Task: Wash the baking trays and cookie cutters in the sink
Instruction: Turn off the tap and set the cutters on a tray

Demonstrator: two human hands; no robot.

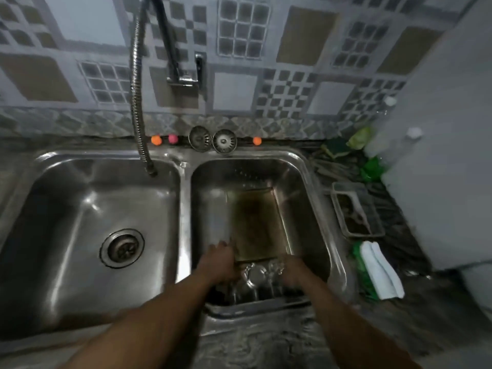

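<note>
Stained baking tray (257, 222) just beyond left hand (217, 262), right hand (294, 272), in sink (292, 153)

Dark marbled worktop (266, 347), double sink (93, 153) set in. On its right side: wire basket (356, 209), folded white cloth (380, 270), green bag (372, 169).

We see two bare forearms, long and slender, uncovered as far as the picture's edge. Our left hand (217, 262) and right hand (295, 272) are bare too, both blurred, fingers hard to make out.
</note>
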